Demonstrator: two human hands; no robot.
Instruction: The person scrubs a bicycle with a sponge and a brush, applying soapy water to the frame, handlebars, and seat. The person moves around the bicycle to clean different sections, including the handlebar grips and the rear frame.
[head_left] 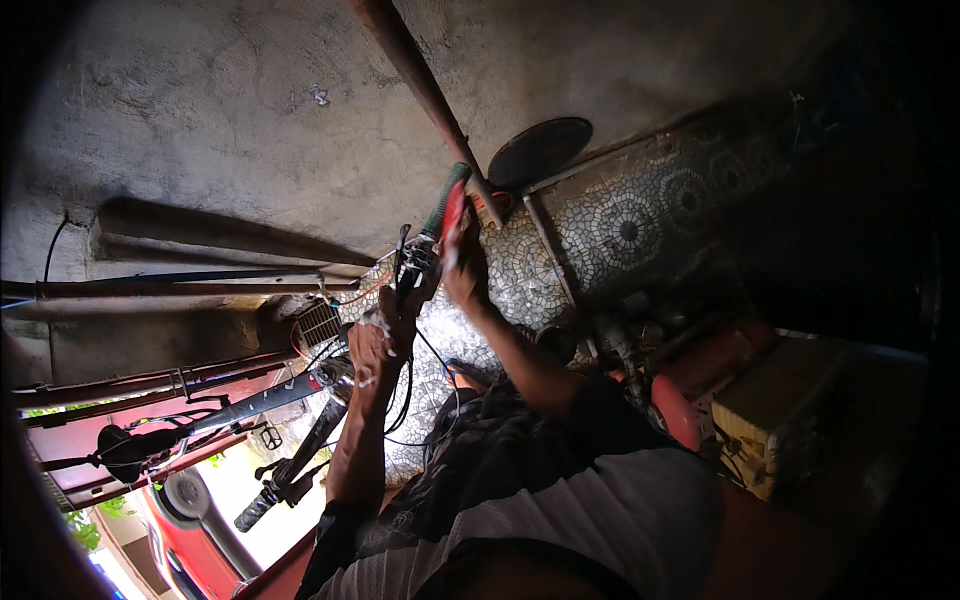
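A bicycle (262, 402) stands to my left, its handlebar turned toward me. My left hand (374, 338), with white foam-like patches on its back, is closed around the bar near the brake lever clamp. Farther along, the bar ends in a dark green grip (445, 200). Pressed along the right side of that grip is a soft-looking red piece (453, 212), whose exact kind I cannot make out. My right hand (466, 262) is closed on it, its fingers partly in shadow. The bar's other black grip (252, 512) points down and left.
A wooden pole (420, 82) leans against the concrete wall (220, 110), near a round dark disc (540, 152). Mosaic tiles (600, 232) cover the floor. At the right are a red chair-like object (690, 400) and a cardboard box (770, 415). A red vehicle (200, 545) stands outside, lower left.
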